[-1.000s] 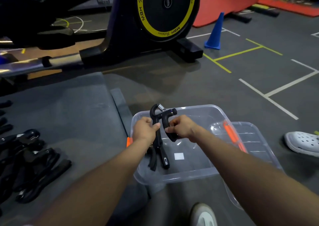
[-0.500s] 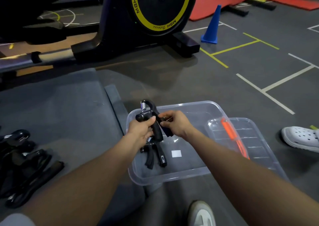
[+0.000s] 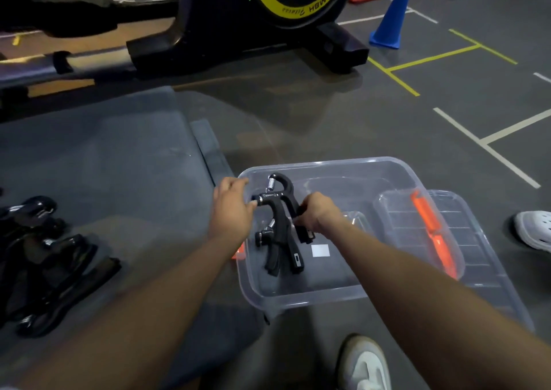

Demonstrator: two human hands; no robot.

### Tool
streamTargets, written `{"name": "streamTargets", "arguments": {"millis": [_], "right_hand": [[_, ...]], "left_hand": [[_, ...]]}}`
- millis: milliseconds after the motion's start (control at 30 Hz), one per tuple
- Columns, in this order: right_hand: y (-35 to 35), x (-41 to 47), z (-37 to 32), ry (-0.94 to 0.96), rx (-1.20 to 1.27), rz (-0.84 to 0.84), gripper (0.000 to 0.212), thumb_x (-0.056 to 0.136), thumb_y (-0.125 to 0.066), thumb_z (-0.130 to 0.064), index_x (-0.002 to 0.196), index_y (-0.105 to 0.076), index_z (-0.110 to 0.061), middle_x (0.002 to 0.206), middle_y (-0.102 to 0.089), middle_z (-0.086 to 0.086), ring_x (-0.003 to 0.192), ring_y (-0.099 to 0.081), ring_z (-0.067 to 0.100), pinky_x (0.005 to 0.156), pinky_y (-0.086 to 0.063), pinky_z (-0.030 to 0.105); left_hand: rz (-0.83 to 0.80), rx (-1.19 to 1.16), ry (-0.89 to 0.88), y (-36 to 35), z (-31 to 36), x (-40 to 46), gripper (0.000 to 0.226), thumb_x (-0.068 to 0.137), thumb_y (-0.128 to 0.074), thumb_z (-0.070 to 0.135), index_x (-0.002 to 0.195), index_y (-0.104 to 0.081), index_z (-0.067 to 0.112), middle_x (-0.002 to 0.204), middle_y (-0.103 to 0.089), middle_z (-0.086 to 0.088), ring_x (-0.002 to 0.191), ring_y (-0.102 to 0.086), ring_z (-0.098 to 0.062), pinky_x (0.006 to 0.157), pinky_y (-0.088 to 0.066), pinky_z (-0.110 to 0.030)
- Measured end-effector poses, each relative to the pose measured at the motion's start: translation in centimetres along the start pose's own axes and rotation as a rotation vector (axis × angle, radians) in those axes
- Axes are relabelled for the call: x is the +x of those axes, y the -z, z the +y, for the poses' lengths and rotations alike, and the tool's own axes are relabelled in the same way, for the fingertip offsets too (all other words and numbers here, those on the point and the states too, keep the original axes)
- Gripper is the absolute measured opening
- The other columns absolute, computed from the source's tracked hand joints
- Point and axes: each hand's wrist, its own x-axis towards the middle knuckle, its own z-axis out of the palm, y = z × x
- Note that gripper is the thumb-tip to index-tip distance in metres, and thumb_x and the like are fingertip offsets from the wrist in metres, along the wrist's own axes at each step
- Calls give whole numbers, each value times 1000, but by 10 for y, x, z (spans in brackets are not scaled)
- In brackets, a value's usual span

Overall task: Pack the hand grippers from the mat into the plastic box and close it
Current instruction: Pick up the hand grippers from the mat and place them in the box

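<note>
Head view: one frame, looking down at a gym floor.
Held hand gripper [image 3: 277, 202]: black, two moulded handles joined by a curved top bar, a steel coil spring at the far end, a knurled adjuster knob on the left; held upright over the left part of the plastic box.
Second hand gripper [image 3: 280, 249]: same black pattern, lying on the box floor just below the held one, handles pointing near.
Plastic box [image 3: 396, 172]: clear, open, on the floor right of the mat.
Lid [image 3: 489, 258]: clear with orange clips, leaning at the box's right side.
Mat [image 3: 104, 157]: grey, left of the box.
Remaining grippers [image 3: 44, 258]: black heap at the mat's left edge.
Left hand [image 3: 231, 211]: fingers loosely curled, tips touching the adjuster knob end.
Right hand [image 3: 317, 212]: fingers closed round the right handle.
</note>
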Motion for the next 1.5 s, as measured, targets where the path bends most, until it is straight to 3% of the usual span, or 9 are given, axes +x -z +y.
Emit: {"name": "streamTargets", "arguments": {"millis": [133,333,467,633,800,1000,1100,1233,1500], "right_hand": [[-25,10,10,-73,-104,8,26,79,-65,-15,104,-64,-7,111,-68,13,104,-66,31,84,-52,31],[-53,23,18,-142,-153,-14,33,82,-60,-8,115,-57,-6,122,-61,11,116,-59,30,89,-50,32],[-66,31,20,-171,-145,-28,38,84,-61,-9,121,-54,-8,129,-58,10,122,-56,31,92,-48,32],[-76,36,20,-183,-120,-49,38,85,-57,-8,123,-52,-9,131,-55,10,123,-54,31,93,-47,34],[-85,41,22,-185,-84,-33,36,88,-53,-8,124,-52,-7,131,-56,12,121,-55,31,93,-48,35],[-79,42,20,-144,23,29,26,85,-55,-8,111,-61,-7,119,-63,14,109,-62,32,78,-47,30],[-65,38,8,-71,135,98,27,85,-61,-13,112,-64,-10,114,-67,14,107,-63,32,88,-50,34],[-45,19,-23,42,232,187,34,84,-62,-15,118,-63,-13,115,-68,12,110,-62,30,96,-50,37],[-54,-53,-139,341,88,129,36,83,-65,-16,118,-63,-10,122,-65,14,116,-60,28,97,-46,33]], "left_hand": [[-43,74,130,-10,-20,10,39,86,-57,18,123,-52,6,121,-45,-15,113,-46,-34,99,-40,-40],[-75,64,112,-13,-27,11,29,88,-45,18,112,-56,5,114,-45,-15,94,-54,-35,85,-44,-38],[-63,69,81,-15,-29,9,21,87,-45,17,99,-55,3,103,-43,-11,79,-47,-27,75,-39,-31],[-43,64,55,-17,-30,8,9,87,-46,16,84,-46,8,97,-37,-7,79,-43,-23,73,-34,-28],[-32,64,28,-18,-31,7,11,87,-46,15,80,-40,11,95,-36,-6,76,-42,-22,71,-33,-28],[-44,71,51,-18,-34,9,10,87,-45,16,83,-44,7,97,-37,-6,79,-46,-25,71,-36,-30],[-74,45,62,-15,-37,10,22,89,-49,23,101,-54,6,106,-46,-10,93,-53,-30,82,-45,-36],[-44,17,64,11,-42,-2,37,91,-51,26,125,-52,10,121,-49,-16,108,-54,-32,96,-44,-39],[17,140,163,125,-95,-63,40,91,-51,22,129,-47,12,129,-45,-14,115,-53,-33,101,-42,-43]]}}
